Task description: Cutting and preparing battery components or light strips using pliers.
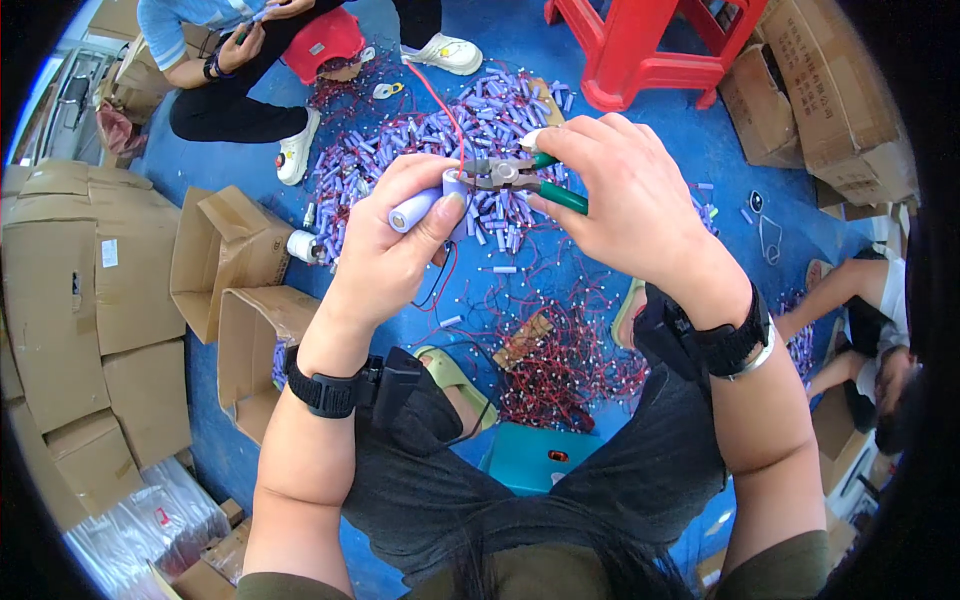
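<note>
Left hand grip closed; right hand grip closed, raised.

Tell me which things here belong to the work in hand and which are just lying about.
In use: left hand holding a purple battery cell; right hand holding green-handled pliers; red wire.
Lying about: cardboard boxes; red stool; loose cell pile.

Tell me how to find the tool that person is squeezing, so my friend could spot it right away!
Start at the blue floor strewn with small purple cylinders. Above it, mid-picture, two hands meet; the right hand grips the pliers. Green handles and grey metal jaws, biting the end of the purple cylinder in the left hand, set them apart.
</note>
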Motion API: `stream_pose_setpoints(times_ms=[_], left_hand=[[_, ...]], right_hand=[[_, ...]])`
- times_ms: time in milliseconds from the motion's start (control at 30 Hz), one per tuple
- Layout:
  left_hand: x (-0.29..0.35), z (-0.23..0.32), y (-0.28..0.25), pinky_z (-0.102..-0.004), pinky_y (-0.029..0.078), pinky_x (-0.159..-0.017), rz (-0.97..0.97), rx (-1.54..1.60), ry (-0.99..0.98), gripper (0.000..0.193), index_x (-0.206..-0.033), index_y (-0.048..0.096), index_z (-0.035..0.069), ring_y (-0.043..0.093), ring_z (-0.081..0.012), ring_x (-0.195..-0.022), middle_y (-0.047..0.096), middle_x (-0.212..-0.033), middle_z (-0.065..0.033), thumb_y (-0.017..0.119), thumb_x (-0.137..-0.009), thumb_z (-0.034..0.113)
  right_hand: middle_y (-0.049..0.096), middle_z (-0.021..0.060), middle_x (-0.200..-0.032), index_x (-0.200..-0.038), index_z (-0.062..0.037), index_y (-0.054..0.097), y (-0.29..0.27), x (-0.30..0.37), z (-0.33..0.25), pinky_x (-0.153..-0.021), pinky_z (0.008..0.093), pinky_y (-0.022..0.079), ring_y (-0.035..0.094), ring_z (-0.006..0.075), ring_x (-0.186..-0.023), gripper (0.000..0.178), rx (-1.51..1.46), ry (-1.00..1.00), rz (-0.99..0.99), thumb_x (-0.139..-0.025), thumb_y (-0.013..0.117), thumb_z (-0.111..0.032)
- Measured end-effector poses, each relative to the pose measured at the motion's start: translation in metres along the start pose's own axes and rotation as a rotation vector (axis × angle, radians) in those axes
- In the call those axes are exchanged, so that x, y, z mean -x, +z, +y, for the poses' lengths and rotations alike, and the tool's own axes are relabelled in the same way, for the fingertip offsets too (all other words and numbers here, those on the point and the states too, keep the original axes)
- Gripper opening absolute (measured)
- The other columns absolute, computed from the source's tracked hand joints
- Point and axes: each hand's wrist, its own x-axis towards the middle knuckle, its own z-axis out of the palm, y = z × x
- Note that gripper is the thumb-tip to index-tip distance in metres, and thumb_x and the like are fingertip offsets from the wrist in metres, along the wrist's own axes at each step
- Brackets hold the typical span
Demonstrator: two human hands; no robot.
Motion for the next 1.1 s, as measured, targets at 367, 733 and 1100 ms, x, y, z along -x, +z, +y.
stream_pose_setpoints(times_ms=[367, 733, 1100], left_hand=[[-0.002, 0.009, -0.007, -0.0309, 0.043, -0.08, -0.055, -0.498, 0.381, 0.021, -0.101, 0.058, -0.001, 0.054, -0.0224, -0.092, 0.054, -0.099, -0.0107, 0.061, -0.082, 0.008], [-0.007, 0.001, -0.001, -0.0186, 0.042, -0.043, 0.259, 0.336, -0.071, 0.022, -0.1, 0.051, 0.006, 0.052, -0.0071, -0.058, 0.057, -0.078, -0.0033, 0.055, -0.09, 0.026], [-0.009, 0.008, 0.007, -0.0189, 0.031, -0.04, 0.26, 0.572, -0.308, 0.027, -0.105, 0.051, 0.007, 0.047, -0.0066, -0.055, 0.053, -0.074, -0.0003, 0.054, -0.09, 0.029]], right_hand=[[0.059, 0.0046, -0.065, -0.082, -0.0065, 0.062, -0.013, -0.006, -0.003, -0.049, 0.0324, 0.043, 0.057, 0.0219, -0.054, 0.018, -0.255, 0.15, -0.419, -0.075, 0.067, -0.023], [0.062, 0.0124, -0.084, -0.095, -0.0078, 0.061, 0.0, -0.001, 0.011, -0.068, 0.0421, 0.045, 0.058, 0.0334, -0.077, 0.026, 0.004, 0.326, -0.344, -0.075, 0.066, -0.023], [0.056, 0.0047, -0.086, -0.099, -0.0115, 0.059, 0.01, 0.002, -0.004, -0.076, 0.0365, 0.039, 0.054, 0.0238, -0.085, 0.034, 0.058, -0.046, -0.062, -0.069, 0.07, -0.024]])
